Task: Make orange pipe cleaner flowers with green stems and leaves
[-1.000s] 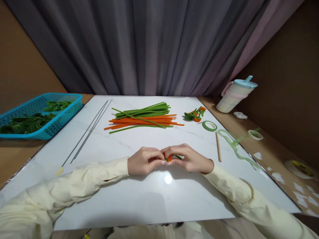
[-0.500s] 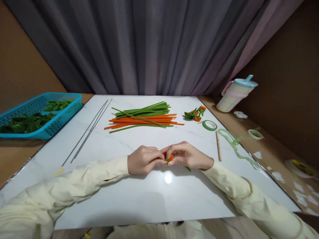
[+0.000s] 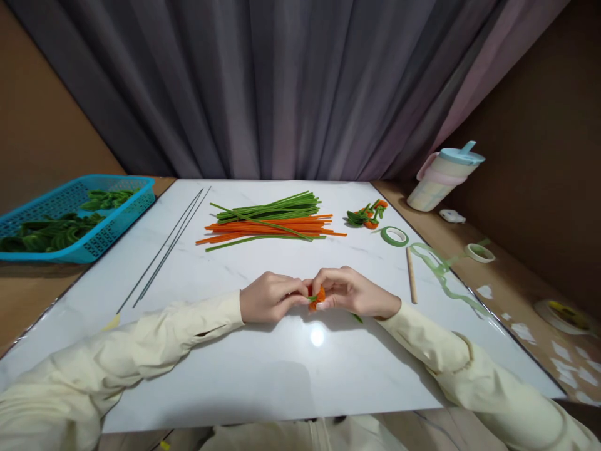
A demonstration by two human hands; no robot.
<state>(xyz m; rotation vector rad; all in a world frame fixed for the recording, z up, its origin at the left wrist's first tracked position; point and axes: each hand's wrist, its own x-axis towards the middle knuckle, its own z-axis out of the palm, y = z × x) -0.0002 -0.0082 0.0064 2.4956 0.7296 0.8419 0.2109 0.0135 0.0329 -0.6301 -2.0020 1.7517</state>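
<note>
My left hand [image 3: 268, 298] and my right hand [image 3: 355, 293] meet over the front middle of the white board. Between their fingertips is a small orange pipe-cleaner flower [image 3: 320, 296] with a bit of green at its middle. My right thumb and fingers pinch its orange part, while my left fingertips are closed at the green end. A green tip [image 3: 357, 318] pokes out below my right hand. Beyond my hands lie green pipe cleaners [image 3: 277, 208] and orange pipe cleaners [image 3: 272, 228]. Finished-looking orange and green pieces [image 3: 369, 215] sit in a small heap farther right.
A blue basket [image 3: 94, 247] holding green pipe-cleaner pieces stands at the left. Thin dark wires [image 3: 171, 247] lie near it. On the right are green tape [image 3: 394, 236], a wooden stick [image 3: 412, 275], a loose tape strip [image 3: 441, 270] and a tumbler [image 3: 436, 181].
My left fingers have shifted slightly left, so more of the orange flower and its green middle shows. My right hand has hardly moved.
</note>
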